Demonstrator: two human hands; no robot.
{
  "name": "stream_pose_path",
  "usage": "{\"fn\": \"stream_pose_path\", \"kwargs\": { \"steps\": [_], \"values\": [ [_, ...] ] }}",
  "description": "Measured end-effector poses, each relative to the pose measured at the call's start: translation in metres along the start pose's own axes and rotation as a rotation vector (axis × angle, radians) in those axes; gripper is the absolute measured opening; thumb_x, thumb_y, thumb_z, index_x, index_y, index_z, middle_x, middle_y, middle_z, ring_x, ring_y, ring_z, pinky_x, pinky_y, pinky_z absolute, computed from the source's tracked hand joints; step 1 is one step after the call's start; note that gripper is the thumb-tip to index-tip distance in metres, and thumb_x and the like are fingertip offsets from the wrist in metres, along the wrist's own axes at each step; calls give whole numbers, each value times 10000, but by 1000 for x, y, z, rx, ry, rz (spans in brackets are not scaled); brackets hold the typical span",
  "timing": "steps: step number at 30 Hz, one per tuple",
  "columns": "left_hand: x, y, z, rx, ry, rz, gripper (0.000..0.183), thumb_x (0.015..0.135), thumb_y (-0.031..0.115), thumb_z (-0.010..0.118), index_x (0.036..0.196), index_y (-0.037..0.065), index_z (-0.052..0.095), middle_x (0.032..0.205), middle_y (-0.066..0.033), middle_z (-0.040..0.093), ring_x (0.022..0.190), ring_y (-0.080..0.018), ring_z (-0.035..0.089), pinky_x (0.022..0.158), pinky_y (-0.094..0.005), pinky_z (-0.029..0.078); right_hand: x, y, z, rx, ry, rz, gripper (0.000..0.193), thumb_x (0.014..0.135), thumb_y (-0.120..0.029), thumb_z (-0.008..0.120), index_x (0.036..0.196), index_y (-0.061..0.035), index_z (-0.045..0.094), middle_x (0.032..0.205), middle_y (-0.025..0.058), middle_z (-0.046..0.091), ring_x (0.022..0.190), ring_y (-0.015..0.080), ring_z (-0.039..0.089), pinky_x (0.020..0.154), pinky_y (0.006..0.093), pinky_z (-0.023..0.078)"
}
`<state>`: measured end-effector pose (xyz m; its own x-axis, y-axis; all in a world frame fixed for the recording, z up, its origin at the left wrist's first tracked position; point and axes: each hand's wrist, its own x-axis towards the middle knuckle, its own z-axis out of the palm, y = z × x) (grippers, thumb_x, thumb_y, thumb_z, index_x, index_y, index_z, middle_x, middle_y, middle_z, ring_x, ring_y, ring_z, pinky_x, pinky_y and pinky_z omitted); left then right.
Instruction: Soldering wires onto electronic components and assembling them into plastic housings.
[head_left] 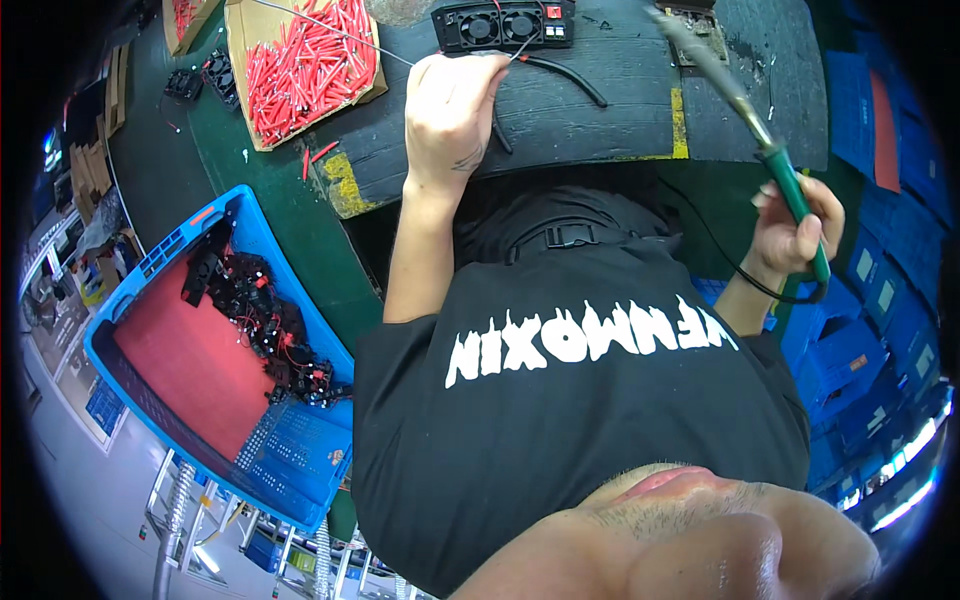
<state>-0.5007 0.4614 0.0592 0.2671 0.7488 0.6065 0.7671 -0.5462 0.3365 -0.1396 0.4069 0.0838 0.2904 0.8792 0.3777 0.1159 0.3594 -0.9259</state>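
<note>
My left hand (447, 115) is closed in a pinch on a thin grey solder wire (345, 33), at the near edge of a black device with two fans (482, 38). The wire runs in from the upper left, and a short end pokes out beyond my fingertips over the device. A thick black cable (567, 76) with a bit of red at its end lies just right of those fingers. In my right hand (800, 232) is a soldering iron (785, 180), gripped by its green handle. Its metal shaft points up and left, toward a small metal tray (690, 28) at the bench's far side.
A dark bench (620, 120) with yellow marks spans the front. On its left stands a cardboard box (378, 88) of red-sleeved pieces, beside loose black fans (218, 78). A blue crate (225, 480) holding black wired parts sits at my left. Blue bins (850, 350) are stacked right.
</note>
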Motion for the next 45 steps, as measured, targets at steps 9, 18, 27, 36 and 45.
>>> {"fn": "stream_pose_path", "kwargs": {
  "steps": [9, 18, 27, 36, 45],
  "values": [
    [-2, 4, 1, -42, 62, -23, 152, 815, 40, 754, 960, 66, 716, 865, -37, 710, 780, -218, 639, 821, -347, 476, -15, 24, 23, 273, -36, 255, 476, 927, -323, 483, 1077, 100, 643, 776, 246, 668, 568, 263, 651, 506, 313, 544],
    [-1, -3, 7, -30, 54, -30, 138, 825, 44, 754, 958, 70, 726, 833, -53, 694, 769, -242, 628, 822, -344, 472, -12, 29, 31, 185, -52, 358, 515, 937, -372, 466, 1120, 73, 651, 760, 222, 670, 555, 231, 634, 496, 289, 524],
    [-2, -8, 8, -53, 23, -28, 149, 813, 36, 753, 955, 71, 722, 827, -50, 689, 767, -239, 628, 835, -342, 469, -12, 37, 41, 180, -24, 443, 518, 949, -383, 462, 1135, 66, 642, 752, 202, 662, 550, 217, 615, 475, 280, 491],
    [-5, -15, 13, -77, 32, -26, 122, 824, 48, 745, 942, 69, 721, 807, -49, 684, 758, -228, 633, 835, -335, 468, -14, 39, 44, 194, -29, 457, 499, 952, -364, 453, 1139, 60, 640, 751, 198, 664, 555, 215, 616, 483, 280, 492],
    [-6, -20, 14, -49, 30, -27, 120, 828, 63, 749, 946, 77, 731, 834, -43, 707, 772, -218, 647, 829, -321, 466, -13, 40, 46, 201, -30, 457, 490, 955, -354, 452, 1134, 60, 642, 752, 197, 667, 553, 212, 615, 486, 278, 492]
  ]
}}
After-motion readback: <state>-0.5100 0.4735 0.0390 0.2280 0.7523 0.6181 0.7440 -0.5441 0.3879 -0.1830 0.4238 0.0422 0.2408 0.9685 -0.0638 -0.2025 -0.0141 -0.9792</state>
